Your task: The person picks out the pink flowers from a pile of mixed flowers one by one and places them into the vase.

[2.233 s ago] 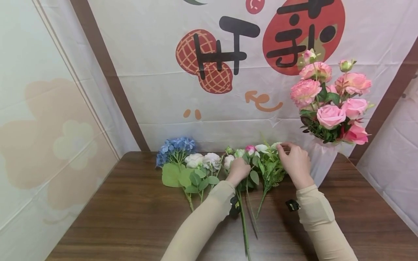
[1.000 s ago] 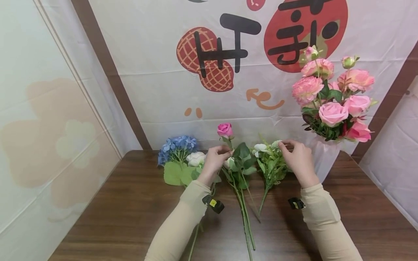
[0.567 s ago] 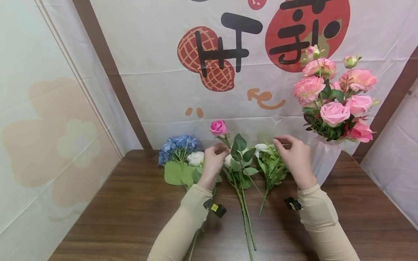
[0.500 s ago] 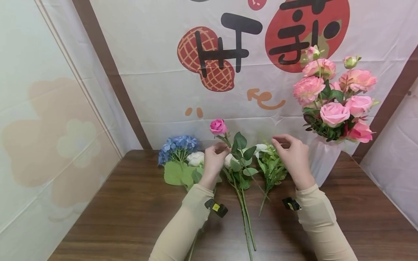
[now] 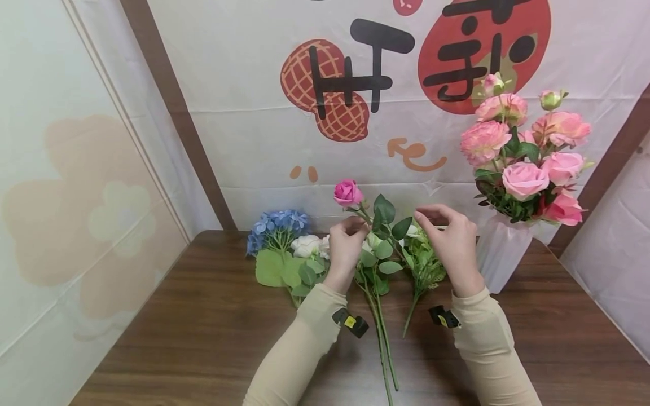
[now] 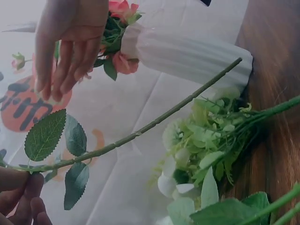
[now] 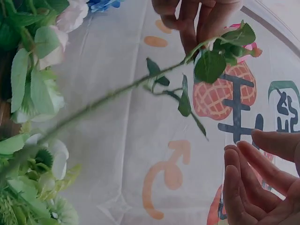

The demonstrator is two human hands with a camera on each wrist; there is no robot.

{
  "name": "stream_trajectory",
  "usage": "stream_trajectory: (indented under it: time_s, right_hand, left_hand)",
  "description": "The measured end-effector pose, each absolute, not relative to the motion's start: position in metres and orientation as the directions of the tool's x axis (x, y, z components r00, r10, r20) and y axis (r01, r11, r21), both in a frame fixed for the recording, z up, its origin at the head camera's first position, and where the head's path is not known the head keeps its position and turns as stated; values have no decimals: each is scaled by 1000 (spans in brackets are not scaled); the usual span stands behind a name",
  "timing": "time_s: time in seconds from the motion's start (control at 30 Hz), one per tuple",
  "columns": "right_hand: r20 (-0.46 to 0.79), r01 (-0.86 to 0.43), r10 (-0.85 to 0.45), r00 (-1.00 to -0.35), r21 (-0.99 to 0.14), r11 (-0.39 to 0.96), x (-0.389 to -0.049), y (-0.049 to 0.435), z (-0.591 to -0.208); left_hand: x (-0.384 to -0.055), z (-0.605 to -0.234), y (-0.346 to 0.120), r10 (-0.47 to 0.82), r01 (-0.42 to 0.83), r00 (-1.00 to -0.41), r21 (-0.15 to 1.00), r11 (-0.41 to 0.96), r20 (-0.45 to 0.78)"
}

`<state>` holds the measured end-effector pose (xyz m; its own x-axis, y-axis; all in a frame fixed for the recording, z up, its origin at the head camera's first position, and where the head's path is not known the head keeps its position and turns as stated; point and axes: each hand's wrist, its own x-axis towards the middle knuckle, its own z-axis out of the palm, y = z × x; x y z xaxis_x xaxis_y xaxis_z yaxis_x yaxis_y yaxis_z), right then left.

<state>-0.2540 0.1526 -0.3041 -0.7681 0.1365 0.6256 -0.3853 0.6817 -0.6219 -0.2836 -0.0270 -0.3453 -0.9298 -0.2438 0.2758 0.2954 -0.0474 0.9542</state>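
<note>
My left hand (image 5: 346,248) pinches the stem of a magenta rose (image 5: 348,193) just below its bloom. In the left wrist view, the bare rose stem (image 6: 140,132) slants away from the fingertips, with serrated leaves (image 6: 45,136) close to the grip. To the right, my right hand (image 5: 453,239) hovers in front of the vase with thumb and fingers loosely bent. Nothing lies between its fingertips, as the right wrist view shows of the right hand (image 7: 262,183). Below both hands, long green stems (image 5: 382,344) and a leafy green sprig (image 5: 424,262) with white blooms lie on the table.
A white vase (image 5: 503,254) full of pink flowers (image 5: 523,180) stands at the back right. Blue hydrangea (image 5: 279,225) and white flowers (image 5: 307,246) lie at the back left. A printed cloth (image 5: 244,141) hangs behind the wooden table (image 5: 193,332).
My left hand has drawn the magenta rose up out of the flowers lying there, first leftward, then slightly right. My right hand has come away from the leafy sprig, moving a little left and up.
</note>
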Motion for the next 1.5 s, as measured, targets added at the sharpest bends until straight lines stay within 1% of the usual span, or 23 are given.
stream_trajectory:
  time_s: [0.13,0.27,0.43,0.57,0.8,0.93,1.07,1.3,1.5]
  right_hand:
    - [631,-411,108,-768,-615,673,-252,150,-302]
    - [636,-429,73,-768,-595,680,-250,149,-301]
    - [639,-426,48,-768,-565,706,-249,151,-300]
    - [637,-424,38,-770,-555,716,-249,154,-300]
    - [621,-459,-10,-784,-568,683,-248,152,-302]
    - [626,-478,-34,-779,-558,678,-248,149,-303]
    - [632,-481,-52,-773,-530,698,-248,147,-304]
    - [597,-459,-95,-797,-495,738,-247,145,-304]
    - [585,-451,-117,-803,-467,760,-246,145,-304]
  left_hand:
    - [-282,-345,-21,-244,320,-922,947,-41,301]
    - [-280,-344,-14,-250,342,-910,940,0,332]
    - [-279,-342,-8,-261,379,-888,924,53,379]
    - [-276,-340,-6,-264,391,-881,918,61,393]
    - [-272,-336,-8,-262,386,-890,922,2,373]
    - [-270,-335,-8,-259,395,-888,919,-6,380]
    - [-268,-333,-8,-243,398,-893,917,-36,378]
    - [-256,-321,-9,-207,370,-917,922,-117,342]
    - [-259,-325,-6,-216,382,-914,909,-167,344]
